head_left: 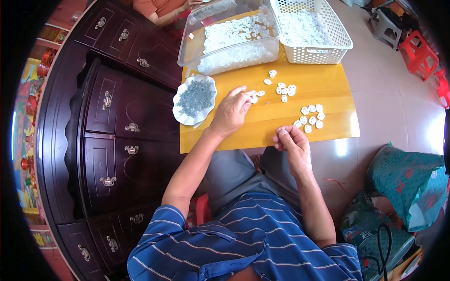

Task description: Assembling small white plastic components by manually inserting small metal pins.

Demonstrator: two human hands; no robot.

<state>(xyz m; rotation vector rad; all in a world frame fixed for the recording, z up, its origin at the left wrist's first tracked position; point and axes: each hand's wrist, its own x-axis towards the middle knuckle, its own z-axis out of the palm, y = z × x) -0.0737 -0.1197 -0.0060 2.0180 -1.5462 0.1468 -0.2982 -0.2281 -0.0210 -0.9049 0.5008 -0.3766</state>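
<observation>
Over the yellow wooden table, my left hand (231, 112) pinches a small white oval plastic piece (253, 99) between thumb and fingertips. A similar piece (261, 93) lies just beyond those fingertips. My right hand (294, 146) is at the table's near edge, thumb and fingers pressed together; what they hold, if anything, is too small to make out. Close beyond it sits a loose group of several white pieces (312, 120) with dark holes. Another cluster of several pieces (284, 91) lies farther back, between the hands.
Left on the yellow table (211, 138), a white scalloped dish (180, 115) holds a heap of tiny dark grey parts. A clear plastic bin (187, 47) and white perforated basket (338, 35) contain many white pieces. Dark drawers (112, 159) stand left; teal bags (408, 182) lie right. Another person (157, 11) sits opposite.
</observation>
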